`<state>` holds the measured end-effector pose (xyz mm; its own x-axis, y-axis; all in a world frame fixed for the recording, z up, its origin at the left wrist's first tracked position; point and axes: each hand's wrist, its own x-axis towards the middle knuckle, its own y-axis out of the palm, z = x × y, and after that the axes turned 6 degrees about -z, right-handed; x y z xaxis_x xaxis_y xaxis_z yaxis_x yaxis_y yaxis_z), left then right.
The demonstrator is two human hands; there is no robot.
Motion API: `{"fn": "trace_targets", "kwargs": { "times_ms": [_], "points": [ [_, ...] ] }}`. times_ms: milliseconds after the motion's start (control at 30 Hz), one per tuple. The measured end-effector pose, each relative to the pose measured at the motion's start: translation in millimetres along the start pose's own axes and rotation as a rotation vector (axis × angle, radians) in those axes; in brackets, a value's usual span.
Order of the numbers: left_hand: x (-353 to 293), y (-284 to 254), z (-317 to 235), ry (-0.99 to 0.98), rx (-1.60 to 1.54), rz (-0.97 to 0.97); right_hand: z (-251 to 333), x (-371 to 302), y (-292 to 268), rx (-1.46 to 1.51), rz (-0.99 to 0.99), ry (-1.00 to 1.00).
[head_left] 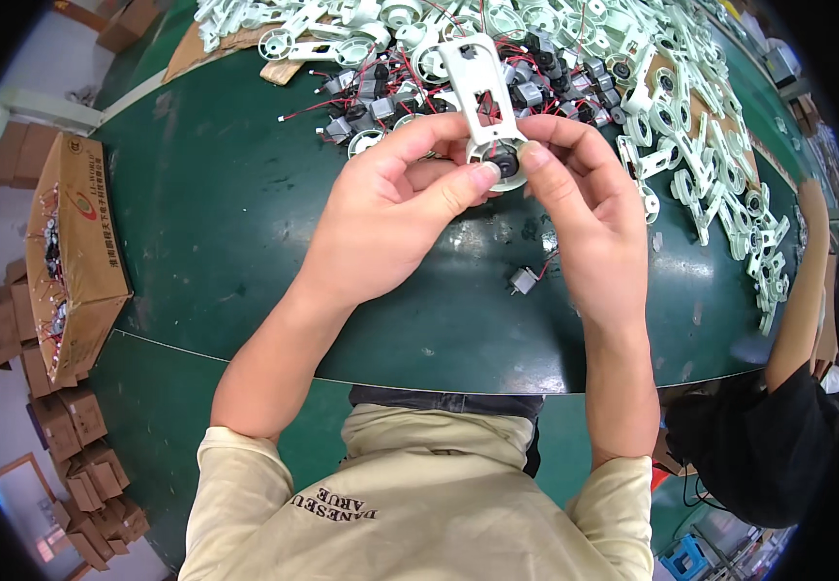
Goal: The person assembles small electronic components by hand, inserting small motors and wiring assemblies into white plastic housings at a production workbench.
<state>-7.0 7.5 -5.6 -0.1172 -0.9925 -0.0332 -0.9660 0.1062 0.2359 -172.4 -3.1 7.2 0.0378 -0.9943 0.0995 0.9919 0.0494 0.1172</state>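
Note:
Between my two hands a pale green plastic housing (478, 82) is held up over the table, its long frame pointing away from me and its ring end toward me. Inside that ring sits a round black part (504, 163). My left hand (395, 198) grips the ring's left side, thumb near the black part. On the other side my right hand (579, 189) pinches the ring between thumb and fingers. A small silver motor (524, 280) with a red wire lies on the table below my hands. Fingers partly hide the ring's underside.
Beyond my hands lies a heap of small motors (381, 92) with red wires. Piles of pale green housings (700, 145) spread across the back and right of the green table (216, 232). A cardboard box (90, 232) of motors stands at the left. Another person's arm (805, 281) reaches in at right.

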Motion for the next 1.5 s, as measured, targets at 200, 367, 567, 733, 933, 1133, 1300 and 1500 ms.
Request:
{"fn": "trace_targets", "kwargs": {
  "times_ms": [200, 367, 567, 733, 933, 1133, 1300, 1500],
  "points": [
    [0, 7, 11, 0.152, -0.027, -0.05, -5, -1, 1, 0.139, 0.019, 0.1],
    [-2, 8, 18, 0.346, 0.18, -0.056, -5, 0, -4, 0.283, 0.069, 0.239],
    [-2, 9, 13, 0.292, 0.127, -0.08, -6, -1, 0, 0.257, 0.054, 0.189],
    [-4, 10, 11, 0.389, 0.333, -0.025, -7, 0, -4, 0.231, 0.039, 0.219],
    [-5, 7, 3, 0.109, -0.095, -0.074, -1, -2, 0, 0.19, 0.133, 0.136],
    [-2, 4, 7, 0.303, 0.157, -0.065, -4, -7, 5, 0.19, 0.138, 0.114],
    [-5, 2, 3, 0.288, 0.314, -0.074, -4, -10, 9, 0.094, 0.12, 0.05],
    [-9, 2, -7, 0.206, 0.194, 0.015, -4, 3, -5, 0.124, 0.17, 0.102]
  ]
}}
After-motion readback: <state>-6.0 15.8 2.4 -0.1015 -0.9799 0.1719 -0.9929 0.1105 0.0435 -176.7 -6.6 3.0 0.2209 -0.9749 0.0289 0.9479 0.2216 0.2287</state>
